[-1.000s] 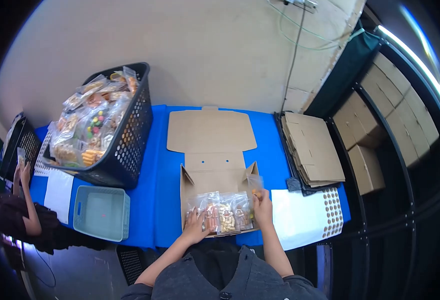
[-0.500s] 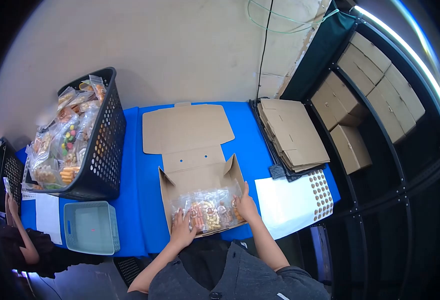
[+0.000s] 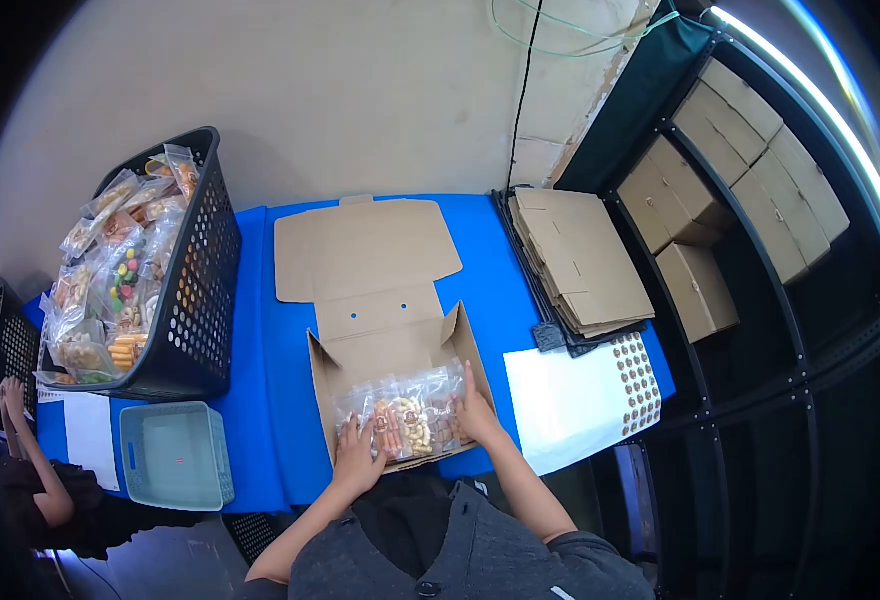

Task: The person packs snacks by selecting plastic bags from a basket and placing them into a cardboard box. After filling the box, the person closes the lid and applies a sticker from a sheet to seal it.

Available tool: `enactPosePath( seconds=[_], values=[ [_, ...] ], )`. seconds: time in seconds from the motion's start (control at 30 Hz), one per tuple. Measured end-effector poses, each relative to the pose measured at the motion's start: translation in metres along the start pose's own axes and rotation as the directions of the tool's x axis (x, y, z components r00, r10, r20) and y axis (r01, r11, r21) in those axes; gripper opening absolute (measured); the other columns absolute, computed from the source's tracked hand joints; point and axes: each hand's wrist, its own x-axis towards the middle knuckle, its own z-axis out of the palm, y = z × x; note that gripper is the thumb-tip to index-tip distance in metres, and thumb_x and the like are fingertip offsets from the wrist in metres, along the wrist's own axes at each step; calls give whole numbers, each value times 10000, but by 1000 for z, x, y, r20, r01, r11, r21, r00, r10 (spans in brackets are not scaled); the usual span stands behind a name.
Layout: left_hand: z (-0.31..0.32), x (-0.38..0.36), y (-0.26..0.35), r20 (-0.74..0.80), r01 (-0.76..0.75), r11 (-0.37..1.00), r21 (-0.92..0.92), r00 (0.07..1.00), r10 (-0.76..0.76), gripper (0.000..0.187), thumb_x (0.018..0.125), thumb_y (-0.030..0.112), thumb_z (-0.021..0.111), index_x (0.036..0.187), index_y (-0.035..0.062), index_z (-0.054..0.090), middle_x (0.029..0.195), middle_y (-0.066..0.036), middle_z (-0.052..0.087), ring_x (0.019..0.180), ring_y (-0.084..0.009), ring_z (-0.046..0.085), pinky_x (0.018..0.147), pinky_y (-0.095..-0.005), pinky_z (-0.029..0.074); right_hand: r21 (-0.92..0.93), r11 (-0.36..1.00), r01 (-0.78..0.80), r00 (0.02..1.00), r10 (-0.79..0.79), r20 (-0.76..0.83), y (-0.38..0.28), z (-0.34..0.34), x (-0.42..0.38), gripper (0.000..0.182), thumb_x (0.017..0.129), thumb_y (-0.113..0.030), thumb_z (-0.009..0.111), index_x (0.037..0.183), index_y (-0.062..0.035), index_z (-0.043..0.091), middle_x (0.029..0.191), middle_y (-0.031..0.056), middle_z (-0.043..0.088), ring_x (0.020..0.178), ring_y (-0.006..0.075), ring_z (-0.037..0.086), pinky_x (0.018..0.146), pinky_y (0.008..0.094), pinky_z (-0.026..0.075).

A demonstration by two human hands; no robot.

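A cardboard box (image 3: pixel 385 358) lies open before me on the blue-covered table, its lid folded back toward the wall. Clear snack packets (image 3: pixel 416 428) stand side by side in a row along its near side; pink and cream pieces show through the plastic. My left hand (image 3: pixel 360 462) rests on the left end of the row, fingers spread and lying on the plastic. At the right end, beside the box wall, my right hand (image 3: pixel 477 418) presses against the packets with its thumb stretched upward. Its other fingers are partly hidden.
A tall black basket (image 3: pixel 195 290) heaped with snack packets is at left, beside a pale green basket (image 3: pixel 130 465). Flat cardboard boxes (image 3: pixel 590 255) are stacked at right, near a sticker sheet (image 3: pixel 560 410). Shelves hold more boxes (image 3: pixel 698 290). Another person's hands (image 3: pixel 12 400) show far left.
My right hand has moved slightly inward, and the packets at the right end sit closer together. My left hand stays on the left end. The view has shifted a little.
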Motion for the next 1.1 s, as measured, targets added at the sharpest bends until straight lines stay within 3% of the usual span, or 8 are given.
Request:
enactPosePath(
  seconds=[0.13, 0.2, 0.23, 0.33, 0.4, 0.67, 0.87, 1.1],
  values=[
    [-6, 0, 4, 12, -2, 1000, 1, 1000, 2, 657, 854, 307, 593, 1410, 71, 335, 1465, -284, 208, 1337, -488, 224, 1090, -525, 245, -241, 969, -51, 995, 27, -101, -20, 11, -15, 638, 915, -149, 513, 1466, -87, 197, 1290, 343, 410, 1154, 477, 470, 921, 497, 422],
    [-7, -1, 4, 26, 7, 1000, 1, 1000, -7, 637, 867, 300, 583, 1401, 53, 340, 1458, -296, 212, 1333, -490, 226, 1098, -506, 242, -491, 855, 166, 929, -303, -214, -22, 13, -19, 595, 911, -169, 519, 1447, -83, 273, 1430, 295, 248, 1307, 473, 290, 1050, 491, 313],
    [-4, 0, 3, 6, 8, 1000, -16, 1000, -8, 659, 852, 305, 594, 1410, 67, 335, 1472, -283, 193, 1342, -490, 206, 1095, -527, 232, -490, 855, 168, 931, -301, -207, -24, 13, -22, 595, 911, -169, 519, 1447, -83, 273, 1430, 295, 248, 1307, 473, 290, 1050, 491, 313],
    [-6, -3, 9, -50, -6, 1000, 23, 999, 7, 686, 836, 318, 605, 1420, 88, 330, 1495, -259, 157, 1362, -486, 156, 1096, -559, 197, -338, 898, 281, 937, -332, -105, -24, 18, -27, 560, 931, -242, 501, 1438, -98, 311, 1451, 265, 267, 1364, 449, 210, 1094, 530, 218],
    [-13, 2, 17, -96, -22, 996, 85, 995, 30, 689, 834, 326, 604, 1422, 94, 329, 1505, -249, 141, 1373, -480, 127, 1100, -570, 170, -392, 906, 162, 981, -105, 162, -15, 25, -26, 583, 935, -312, 495, 1450, -122, 299, 1490, 217, 245, 1382, 445, 175, 1086, 593, 184],
    [-11, 43, 29, 112, -355, 897, 263, 935, 337, 750, 834, 504, 576, 1451, 177, 302, 1537, -158, 141, 1413, -398, 85, 1105, -597, 74, -363, 912, 192, 971, -122, 207, 0, 19, -7, 551, 953, -352, 449, 1440, -132, 317, 1506, 197, 235, 1391, 394, 206, 1094, 591, 173],
    [16, 52, 8, 137, -364, 899, 243, 931, 339, 787, 855, 623, 465, 1473, 183, 253, 1521, -146, 213, 1407, -397, 129, 1102, -604, 45, -339, 921, 192, 977, -146, 156, 12, 26, -2, 543, 948, -326, 459, 1432, -116, 333, 1490, 194, 270, 1386, 382, 227, 1104, 549, 200],
    [16, 44, 10, 110, -339, 873, 350, 941, 321, 775, 864, 592, 481, 1475, 181, 240, 1519, -137, 227, 1404, -387, 156, 1099, -610, 59, -437, 882, 176, 980, -197, -3, 5, 20, -10, 445, 914, -253, 517, 1320, -73, 492, 1429, 266, 329, 1347, 420, 280, 1093, 483, 262]
  ],
)
